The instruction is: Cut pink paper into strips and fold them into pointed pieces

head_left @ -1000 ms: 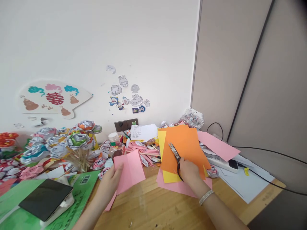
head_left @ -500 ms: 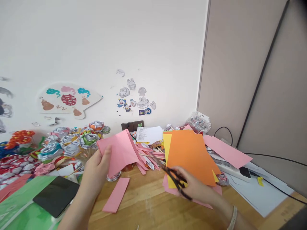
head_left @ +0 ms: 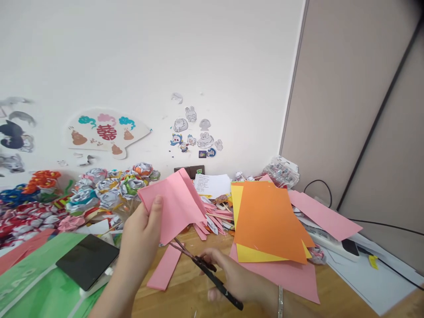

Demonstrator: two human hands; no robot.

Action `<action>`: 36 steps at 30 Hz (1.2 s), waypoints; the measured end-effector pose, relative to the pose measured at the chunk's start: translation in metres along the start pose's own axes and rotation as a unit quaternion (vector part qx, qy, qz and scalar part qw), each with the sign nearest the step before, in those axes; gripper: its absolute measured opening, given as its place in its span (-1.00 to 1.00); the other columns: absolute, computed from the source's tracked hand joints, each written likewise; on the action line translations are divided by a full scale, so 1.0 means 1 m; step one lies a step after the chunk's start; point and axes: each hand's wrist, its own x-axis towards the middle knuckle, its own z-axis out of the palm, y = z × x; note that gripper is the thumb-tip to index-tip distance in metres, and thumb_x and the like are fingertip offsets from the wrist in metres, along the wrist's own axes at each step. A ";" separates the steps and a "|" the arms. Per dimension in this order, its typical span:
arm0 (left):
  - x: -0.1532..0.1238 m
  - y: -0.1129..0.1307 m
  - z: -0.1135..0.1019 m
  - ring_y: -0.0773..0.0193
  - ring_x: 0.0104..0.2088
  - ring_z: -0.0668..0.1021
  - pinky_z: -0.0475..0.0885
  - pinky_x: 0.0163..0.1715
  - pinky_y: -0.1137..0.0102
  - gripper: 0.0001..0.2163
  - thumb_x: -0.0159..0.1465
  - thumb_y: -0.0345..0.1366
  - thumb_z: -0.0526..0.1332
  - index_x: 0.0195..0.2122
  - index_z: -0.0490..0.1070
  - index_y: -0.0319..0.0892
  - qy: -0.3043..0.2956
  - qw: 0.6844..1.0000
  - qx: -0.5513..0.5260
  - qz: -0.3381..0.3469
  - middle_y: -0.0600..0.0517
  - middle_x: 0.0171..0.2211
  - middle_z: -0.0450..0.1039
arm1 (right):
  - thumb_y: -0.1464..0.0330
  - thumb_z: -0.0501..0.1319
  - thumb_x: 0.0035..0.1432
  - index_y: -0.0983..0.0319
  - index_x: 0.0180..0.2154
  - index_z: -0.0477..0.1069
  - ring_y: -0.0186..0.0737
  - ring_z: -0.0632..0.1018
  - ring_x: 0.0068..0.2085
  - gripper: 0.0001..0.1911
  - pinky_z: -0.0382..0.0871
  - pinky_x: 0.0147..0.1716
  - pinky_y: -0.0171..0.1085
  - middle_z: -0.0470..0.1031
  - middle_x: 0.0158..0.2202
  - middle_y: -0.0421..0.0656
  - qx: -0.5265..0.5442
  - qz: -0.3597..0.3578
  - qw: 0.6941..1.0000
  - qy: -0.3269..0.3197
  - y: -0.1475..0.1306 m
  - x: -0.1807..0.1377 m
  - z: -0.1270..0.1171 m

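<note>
My left hand (head_left: 145, 227) pinches a folded stack of pink paper (head_left: 175, 205) by its left side, thumb on top, raised above the table. In my right hand (head_left: 228, 269) are black-handled scissors (head_left: 207, 267), their blades slightly apart and pointing up-left. The blade tips are just below the lower edge of the held paper; whether they touch it I cannot tell. Under the blades, a cut pink paper strip (head_left: 165, 267) lies on the wooden table (head_left: 195, 291).
Orange sheets (head_left: 268, 221) lie over yellow and pink paper on the right. Paper flowers (head_left: 109, 190) crowd the back left. A black flat device (head_left: 88, 260) rests on a green bag (head_left: 36, 278). A white power strip (head_left: 334, 243) with cables sits at right.
The scissors have swung left and down, from beside the orange sheets to below the pink paper's lower edge. My left hand still holds the paper. The whole view has shifted slightly.
</note>
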 end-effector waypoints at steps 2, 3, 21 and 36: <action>0.000 0.001 -0.002 0.30 -0.62 0.34 0.18 -0.65 0.46 -0.67 0.19 -0.03 -0.10 -0.57 0.18 -0.11 0.010 1.000 0.001 0.000 0.14 -0.67 0.26 | 0.25 0.33 -0.15 0.23 0.02 0.14 -0.12 0.29 0.02 -0.31 0.09 0.03 -0.18 0.25 -0.01 -0.05 -0.005 0.004 1.000 -0.013 0.003 -0.002 0.000; -0.001 0.001 -0.002 0.30 -0.62 0.34 0.18 -0.65 0.46 -0.68 0.19 -0.04 -0.10 -0.57 0.18 -0.11 0.014 1.000 0.005 -0.001 0.14 -0.66 0.27 | 0.24 0.33 -0.17 0.23 0.04 0.14 -0.10 0.29 0.03 -0.28 0.09 0.03 -0.17 0.24 0.00 -0.04 -0.009 0.002 1.000 -0.018 0.005 -0.003 0.000; -0.001 -0.005 0.010 0.27 -0.69 0.34 0.16 -0.66 0.44 -0.71 0.20 -0.09 -0.13 -0.61 0.07 -0.08 0.017 0.991 0.109 0.071 0.14 -0.75 0.20 | 0.46 0.15 -0.09 0.20 -0.07 0.30 -0.10 0.29 -0.08 -0.55 0.16 -0.15 -0.25 0.31 -0.17 -0.06 -0.408 0.086 0.888 0.196 0.013 -0.013 -0.051; -0.043 -0.075 0.083 0.08 -0.41 0.53 0.41 -0.42 0.32 -0.61 0.18 -0.03 -0.11 -0.44 0.37 -0.21 -0.134 0.991 0.016 0.023 -0.12 -0.46 0.52 | 0.53 0.11 -0.08 0.32 -0.22 0.38 -0.03 0.29 -0.14 -0.70 0.16 -0.13 -0.17 0.26 -0.24 0.04 -0.444 0.173 0.771 0.423 0.034 -0.027 -0.093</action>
